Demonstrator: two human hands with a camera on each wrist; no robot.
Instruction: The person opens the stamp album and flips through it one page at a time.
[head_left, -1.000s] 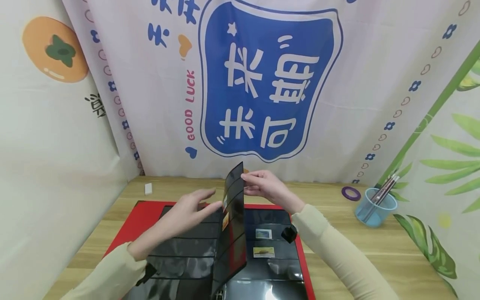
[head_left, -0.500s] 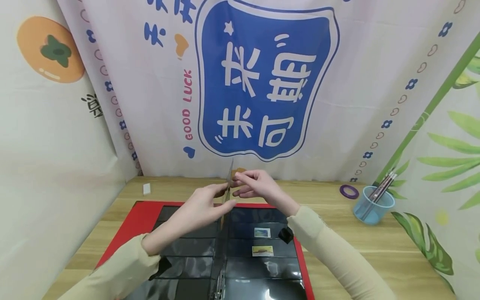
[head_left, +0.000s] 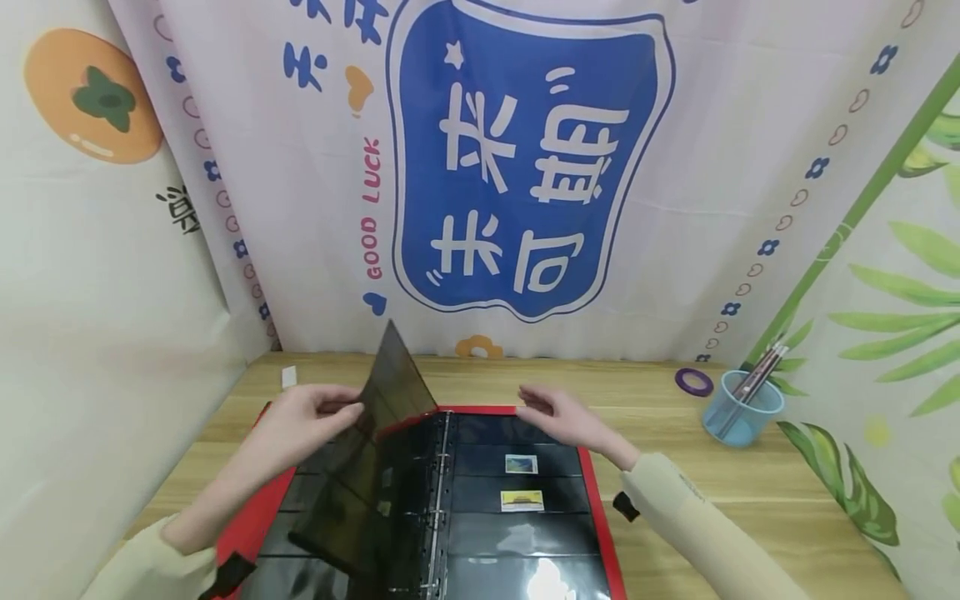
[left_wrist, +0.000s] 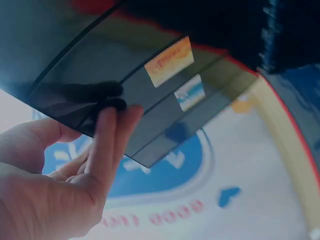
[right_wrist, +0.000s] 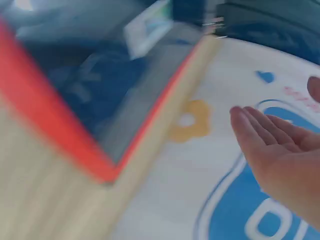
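Note:
A red stamp album (head_left: 611, 546) with black pocket pages lies spread on the table, its metal rings (head_left: 437, 500) along the middle. My left hand (head_left: 311, 421) pinches the outer edge of a raised, see-through dark page (head_left: 393, 375), which leans to the left. Two stamps show on that page in the left wrist view, an orange stamp (left_wrist: 170, 61) and a blue-and-white stamp (left_wrist: 190, 93). On the right-hand page sit a blue-green stamp (head_left: 521, 464) and a yellow stamp (head_left: 522, 501). My right hand (head_left: 562, 414), holding nothing, hovers over the album's top right part, fingers slightly bent.
A blue cup (head_left: 742, 410) with several pens or brushes stands at the right of the wooden table (head_left: 690, 492). Behind it to the left lies a purple tape roll (head_left: 693, 382). A small white block (head_left: 288, 377) rests at the back left. A printed curtain hangs behind.
The page has swung from upright over to the left. My left hand has taken its edge and moved left, while my right hand has let go and drawn back to the right.

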